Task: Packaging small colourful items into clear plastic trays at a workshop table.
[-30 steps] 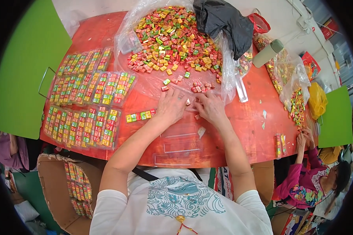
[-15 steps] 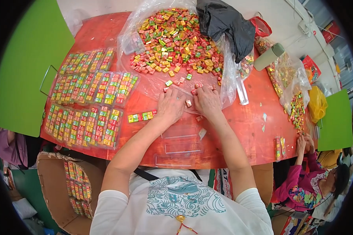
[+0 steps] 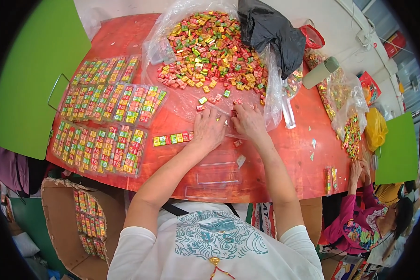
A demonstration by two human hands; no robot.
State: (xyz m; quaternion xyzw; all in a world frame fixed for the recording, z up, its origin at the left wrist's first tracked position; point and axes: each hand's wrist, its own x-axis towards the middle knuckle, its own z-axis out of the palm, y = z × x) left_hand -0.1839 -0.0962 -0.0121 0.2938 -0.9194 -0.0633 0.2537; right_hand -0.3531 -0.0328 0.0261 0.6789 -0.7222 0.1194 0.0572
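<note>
My left hand (image 3: pixel 209 129) is bent over the table at the right end of a row of small wrapped blocks (image 3: pixel 173 138) in red, yellow and green. Its fingers curl down, and their tips are partly hidden. Facing it, my right hand (image 3: pixel 248 122) has its fingers closed at a small red wrapped block (image 3: pixel 234 113). A shiny bit, perhaps another block, shows between the hands. Several loose blocks (image 3: pixel 203 100) lie just beyond my fingertips on clear plastic. One red block (image 3: pixel 238 143) rests below my right hand.
A large clear bag (image 3: pixel 273 105) spills a heap of wrapped blocks (image 3: pixel 214 51). Filled clear trays (image 3: pixel 126 149) line the left. Flat clear trays (image 3: pixel 218 176) lie near the front edge. A black bag (image 3: pixel 273 32) and a bottle (image 3: pixel 321 72) stand back right; a co-worker's hands (image 3: pixel 358 171) are far right.
My left hand has moved slightly right and nearer me, uncovering more of the row. The red block that showed between my hands is now mostly hidden. The view has shifted a little.
</note>
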